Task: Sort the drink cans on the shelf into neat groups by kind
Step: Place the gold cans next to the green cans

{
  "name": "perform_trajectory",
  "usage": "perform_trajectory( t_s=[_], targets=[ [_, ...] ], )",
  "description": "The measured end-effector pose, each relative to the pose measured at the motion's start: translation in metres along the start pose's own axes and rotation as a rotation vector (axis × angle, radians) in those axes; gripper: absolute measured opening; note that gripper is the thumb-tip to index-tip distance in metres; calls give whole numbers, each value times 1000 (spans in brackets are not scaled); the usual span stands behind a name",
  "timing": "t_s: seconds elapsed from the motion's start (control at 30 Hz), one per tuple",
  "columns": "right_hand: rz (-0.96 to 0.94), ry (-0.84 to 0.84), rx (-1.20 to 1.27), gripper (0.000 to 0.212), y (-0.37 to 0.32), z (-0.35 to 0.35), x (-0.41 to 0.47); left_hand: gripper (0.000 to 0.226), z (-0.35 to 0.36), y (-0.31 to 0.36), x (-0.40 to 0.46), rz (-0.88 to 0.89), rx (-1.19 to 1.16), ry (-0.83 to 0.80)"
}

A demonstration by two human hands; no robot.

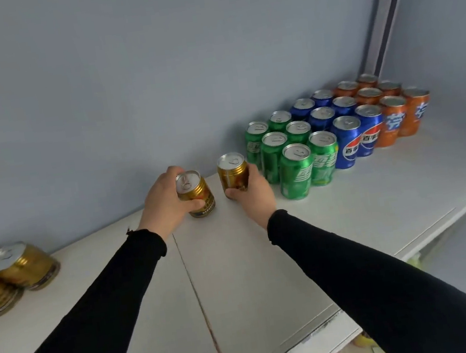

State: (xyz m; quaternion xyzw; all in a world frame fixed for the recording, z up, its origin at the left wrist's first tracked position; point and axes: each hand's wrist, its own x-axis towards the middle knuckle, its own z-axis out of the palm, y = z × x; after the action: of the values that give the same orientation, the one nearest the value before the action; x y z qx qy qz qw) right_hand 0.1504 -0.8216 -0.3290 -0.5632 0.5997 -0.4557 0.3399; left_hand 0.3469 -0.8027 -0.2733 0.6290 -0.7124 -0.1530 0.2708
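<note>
My left hand (163, 202) grips a short gold can (197, 195) that tilts a little on the white shelf (365, 211). Just to its right, my right hand (250, 191) holds a second gold can (233, 173) upright, close beside the green cans (295, 172). Several green cans stand in rows, then several blue cans (346, 142), then several orange cans (394, 117) toward the far right corner. Two more gold cans (23, 267) stand apart at the shelf's left end.
The grey-blue wall (152, 83) runs right behind the cans. A seam (195, 286) splits the shelf top between my arms. The shelf's front edge (432, 238) drops off at the right, with small items on the floor below.
</note>
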Motion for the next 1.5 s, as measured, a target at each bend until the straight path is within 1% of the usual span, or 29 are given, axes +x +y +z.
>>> perform_trajectory(
  t_s=[0.13,0.23,0.37,0.5,0.57,0.63,0.7,0.8,0.9,0.97,1.1,1.2,1.3,1.4,1.5],
  targets=[
    [-7,-13,7,65,12,2,29,67,20,20,31,-50,70,14],
    [-11,-36,26,69,16,5,40,65,30,27,45,-68,99,6],
    [-20,-25,26,74,20,11,50,64,40,31,57,-71,117,14],
    [-18,-25,19,80,21,13,55,67,44,30,62,-80,118,28],
    [-31,-46,46,84,18,10,51,71,45,29,61,-95,113,32],
    [-49,-57,75,87,13,4,42,84,46,28,56,-124,74,30],
    [-64,-29,98,90,9,-1,30,96,47,26,46,-147,12,31],
    [-155,2,68,88,4,-6,5,91,40,21,18,-131,2,51],
    [-350,6,-55,76,-3,-5,-21,78,17,15,-23,-84,98,115],
    [-453,-39,-112,67,-13,4,-39,67,-2,5,-49,-53,164,156],
    [-543,-188,-172,54,-42,43,-70,57,-42,-32,-95,-92,254,201],
    [-547,-276,-154,49,-64,84,-91,55,-77,-69,-123,-119,305,232],
    [-544,-352,-142,47,-84,132,-112,59,-115,-105,-148,-131,349,245],
    [-447,-399,-103,51,-108,184,-133,67,-161,-144,-163,-128,388,214],
    [-340,-429,-75,63,-128,235,-148,80,-206,-184,-164,-141,478,165]
  ],
)
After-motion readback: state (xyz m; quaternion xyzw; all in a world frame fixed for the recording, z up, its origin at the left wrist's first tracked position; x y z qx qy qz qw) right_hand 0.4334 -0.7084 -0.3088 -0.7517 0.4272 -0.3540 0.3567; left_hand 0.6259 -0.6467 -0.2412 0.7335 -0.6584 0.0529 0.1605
